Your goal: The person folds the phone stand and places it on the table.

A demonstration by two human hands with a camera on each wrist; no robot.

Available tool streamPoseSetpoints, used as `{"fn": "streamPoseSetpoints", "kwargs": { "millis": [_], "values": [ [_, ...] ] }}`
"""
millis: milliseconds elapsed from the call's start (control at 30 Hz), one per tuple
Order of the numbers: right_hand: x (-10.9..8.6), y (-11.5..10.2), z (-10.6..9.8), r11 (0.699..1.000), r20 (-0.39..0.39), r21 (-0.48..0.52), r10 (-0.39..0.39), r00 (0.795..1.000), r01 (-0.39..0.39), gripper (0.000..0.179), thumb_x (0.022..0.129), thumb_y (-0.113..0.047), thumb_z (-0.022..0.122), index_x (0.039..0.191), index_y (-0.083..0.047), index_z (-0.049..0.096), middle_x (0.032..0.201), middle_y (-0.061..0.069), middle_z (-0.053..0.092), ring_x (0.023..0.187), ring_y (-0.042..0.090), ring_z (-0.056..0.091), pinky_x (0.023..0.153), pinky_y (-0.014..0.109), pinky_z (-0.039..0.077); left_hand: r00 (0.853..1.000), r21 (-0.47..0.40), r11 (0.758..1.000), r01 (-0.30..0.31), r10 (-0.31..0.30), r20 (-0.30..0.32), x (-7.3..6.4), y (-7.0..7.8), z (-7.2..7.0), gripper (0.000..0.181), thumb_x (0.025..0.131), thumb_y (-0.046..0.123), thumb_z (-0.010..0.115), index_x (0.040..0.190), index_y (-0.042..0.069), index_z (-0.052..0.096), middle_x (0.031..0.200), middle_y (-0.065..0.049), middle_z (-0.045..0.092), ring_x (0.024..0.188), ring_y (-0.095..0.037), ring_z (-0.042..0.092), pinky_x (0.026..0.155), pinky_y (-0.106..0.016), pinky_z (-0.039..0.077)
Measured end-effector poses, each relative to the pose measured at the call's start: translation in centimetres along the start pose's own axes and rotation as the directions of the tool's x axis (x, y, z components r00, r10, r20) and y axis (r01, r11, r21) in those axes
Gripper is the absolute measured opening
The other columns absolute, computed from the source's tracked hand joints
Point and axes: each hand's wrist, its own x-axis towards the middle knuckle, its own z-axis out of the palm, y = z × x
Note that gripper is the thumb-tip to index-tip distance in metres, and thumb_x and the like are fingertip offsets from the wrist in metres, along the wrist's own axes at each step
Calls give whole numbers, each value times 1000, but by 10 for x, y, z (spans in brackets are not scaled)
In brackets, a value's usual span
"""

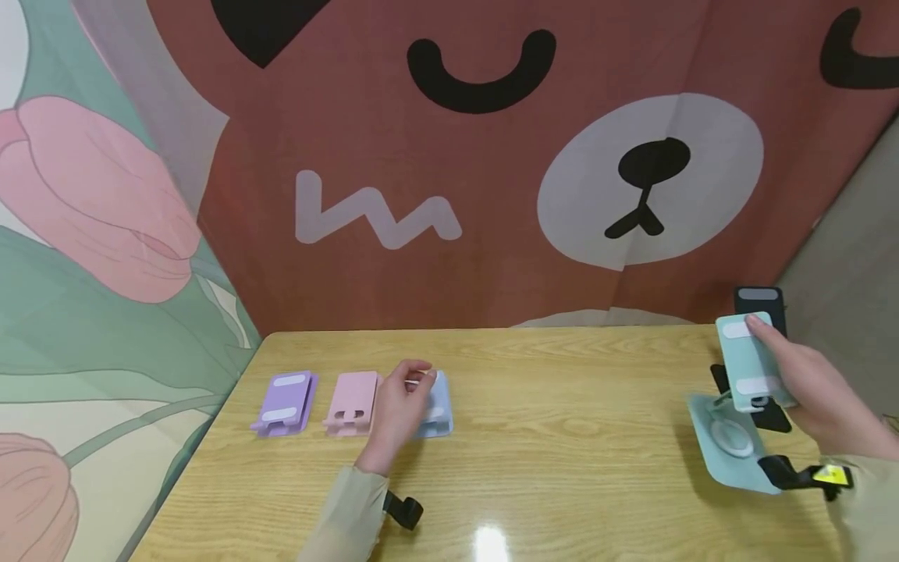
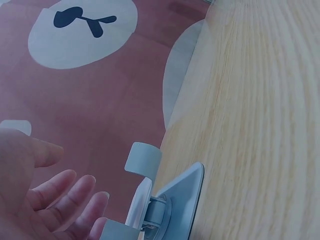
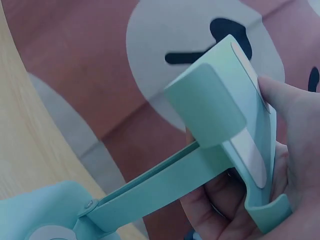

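Note:
My right hand grips the upper plate of a mint-green folding phone stand, thumb on the front and fingers behind. Its arm is unfolded, and the base with a pale round pad hangs tilted over the table's right side. My left hand is beside a light-blue phone stand, partly covering it. In the left wrist view, the fingers are loosely bent next to the blue stand and hold nothing; whether a fingertip touches it I cannot tell.
On the wooden table, a purple folded stand and a pink one sit in a row left of the blue one. A black stand stands behind the mint one. A bear-print cloth hangs along the back edge.

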Motion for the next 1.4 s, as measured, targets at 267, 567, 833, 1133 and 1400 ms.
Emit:
{"fn": "streamPoseSetpoints", "kwargs": {
  "millis": [267,567,833,1133,1400],
  "values": [
    [1,-23,18,1000,35,8,-3,999,3,80,104,-63,31,139,9,29,123,22,34,93,21,47,72,33,51,1000,-10,1000,-3,3,-4,0,1,1,20,97,23,70,113,10,70,95,-1,69,87,-17,65,78,-39,53],
    [-7,-50,41,998,53,41,-50,997,48,73,104,-62,30,136,4,37,123,20,35,103,32,38,76,36,45,1000,-25,1000,7,-7,-1,-1,2,3,22,97,26,71,113,11,69,95,-1,68,86,-17,64,77,-37,53],
    [-16,-76,67,990,46,99,-101,994,96,76,105,-62,31,142,4,32,127,19,30,111,33,31,91,50,37,999,-75,997,13,-11,31,-4,4,9,23,97,23,70,114,8,68,95,-2,67,85,-18,64,76,-37,52],
    [-23,-96,86,972,42,205,-126,991,115,79,103,-65,34,153,-5,23,138,15,23,120,34,26,93,48,35,999,-95,995,7,-4,40,-5,6,14,23,96,23,71,113,8,68,96,-2,68,88,-22,65,81,-39,53],
    [-22,-114,114,938,47,326,-137,989,115,88,99,-70,40,155,-4,20,145,17,18,129,36,15,104,55,26,997,-97,995,-26,33,67,-9,12,20,25,96,23,71,115,8,68,96,-2,68,86,-18,65,79,-37,53]
  ]
}}
